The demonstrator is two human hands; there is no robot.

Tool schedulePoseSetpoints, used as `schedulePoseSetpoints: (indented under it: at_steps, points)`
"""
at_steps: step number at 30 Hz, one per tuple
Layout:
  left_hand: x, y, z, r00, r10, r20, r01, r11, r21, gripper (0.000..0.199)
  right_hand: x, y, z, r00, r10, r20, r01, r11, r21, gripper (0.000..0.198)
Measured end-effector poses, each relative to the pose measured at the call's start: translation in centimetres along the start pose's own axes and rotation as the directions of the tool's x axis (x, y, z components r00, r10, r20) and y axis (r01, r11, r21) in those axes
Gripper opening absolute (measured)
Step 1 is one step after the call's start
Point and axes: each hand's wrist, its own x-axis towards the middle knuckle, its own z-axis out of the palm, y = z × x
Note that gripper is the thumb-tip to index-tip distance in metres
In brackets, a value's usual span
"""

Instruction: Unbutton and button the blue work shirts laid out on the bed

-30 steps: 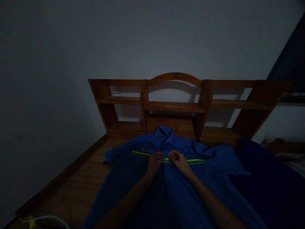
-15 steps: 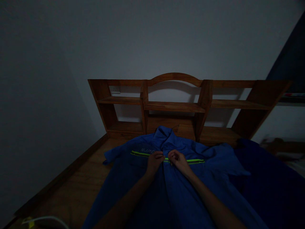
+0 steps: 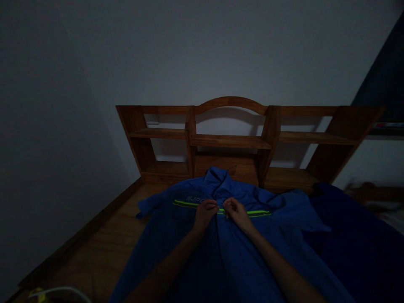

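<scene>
A blue short-sleeved shirt (image 3: 252,248) lies spread out on its back, collar away from me, with a bright yellow-green stripe across the chest and pale lettering at the left. At chest height, my left hand (image 3: 205,212) pinches the left side of the front opening. Close beside it, my right hand (image 3: 235,210) pinches the other edge of the placket. Both sets of fingers are closed on the cloth, nearly touching at the stripe. Whether a button lies between them is hidden by the fingers and the dim light.
Behind the collar stands a wooden headboard with shelves (image 3: 230,141) against the wall. Dark blue cloth (image 3: 356,248) lies to the right of the shirt. Bare wooden boards (image 3: 107,240) show at the left, with a white cable (image 3: 66,288) at the lower left corner.
Both hands stay at the same spot on the placket. My right fingers have shifted very slightly; the shirt lies as before.
</scene>
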Motion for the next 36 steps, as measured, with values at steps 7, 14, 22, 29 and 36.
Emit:
schedulePoseSetpoints:
  at_steps: [7,14,22,29,36]
  points:
    - [0.11,-0.61,0.09,1.0,0.029,0.004,-0.029,0.999,0.015,0.027,0.03,0.35,-0.07,1.0,-0.001,0.017,0.001,1.0,-0.003,0.025]
    - [-0.04,-0.4,0.21,1.0,0.014,-0.018,-0.014,1.0,-0.008,0.032,0.01,0.14,-0.08,1.0,0.014,0.013,-0.014,1.0,0.006,0.022]
    - [0.15,-0.85,0.08,0.996,0.084,0.03,-0.084,0.996,0.007,0.031,0.08,-0.16,-0.04,0.999,0.048,0.013,-0.048,0.999,0.022,0.028]
    - [0.02,-0.93,0.33,0.978,0.205,0.04,-0.208,0.97,0.127,0.025,0.11,0.11,-0.05,0.999,0.043,0.014,-0.043,0.999,0.002,0.03]
    - [-0.19,-0.82,0.22,0.974,0.216,0.073,-0.226,0.955,0.192,0.021,0.11,0.37,-0.14,0.999,0.035,0.023,-0.035,0.999,0.013,0.028]
